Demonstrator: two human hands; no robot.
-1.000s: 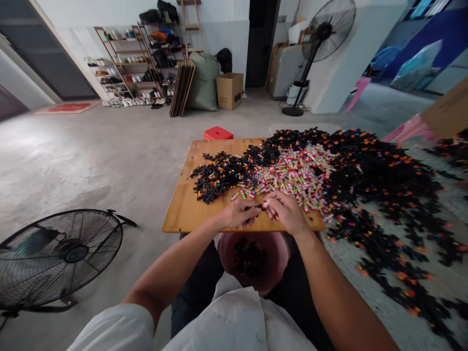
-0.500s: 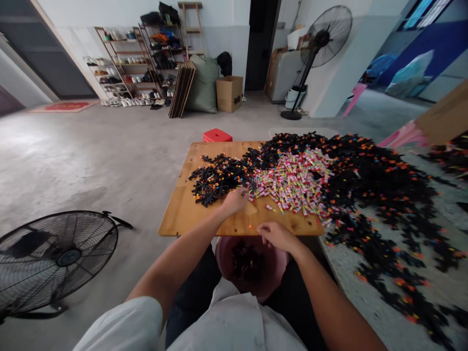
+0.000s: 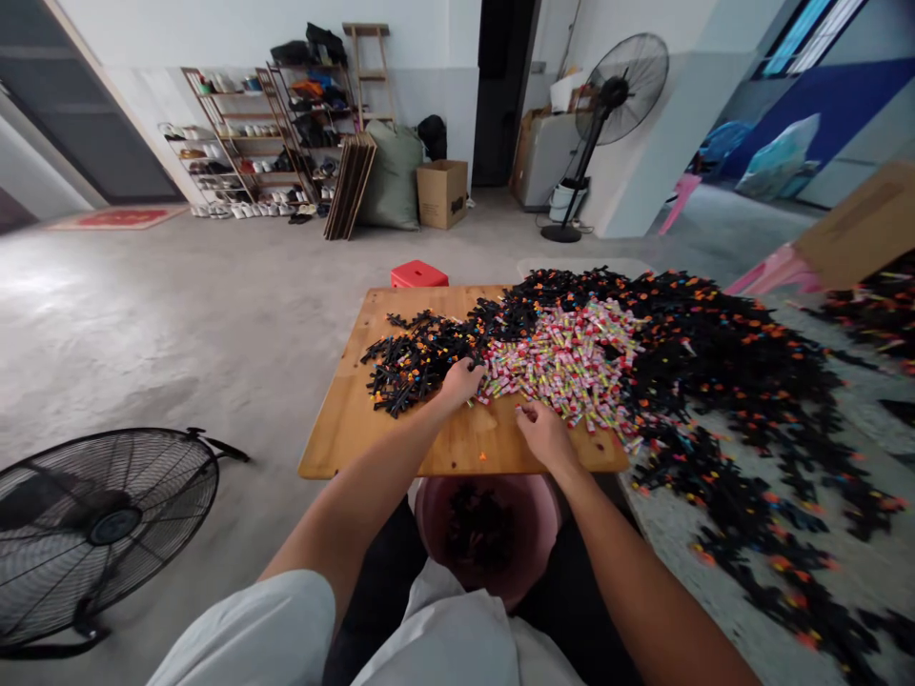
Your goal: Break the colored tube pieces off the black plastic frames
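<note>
On the wooden table, my left hand is closed at the right edge of a pile of small black plastic pieces with orange and blue bits. A black piece shows at its fingertips. My right hand pinches at the front edge of a heap of small pink, white and yellow tubes. A spot of red shows at its fingertips, too small to tell surely. Below the table edge, between my knees, a pink tub holds more black pieces.
More black pieces spread over a grey surface at right. One orange bit lies near the table's front edge. A red stool stands beyond the table. A floor fan is at left, a standing fan at the back.
My right hand has moved forward from above the tub to the tubes' front edge. My left hand stays by the black pile, a black piece now showing at its fingertips. The view has shifted slightly.
</note>
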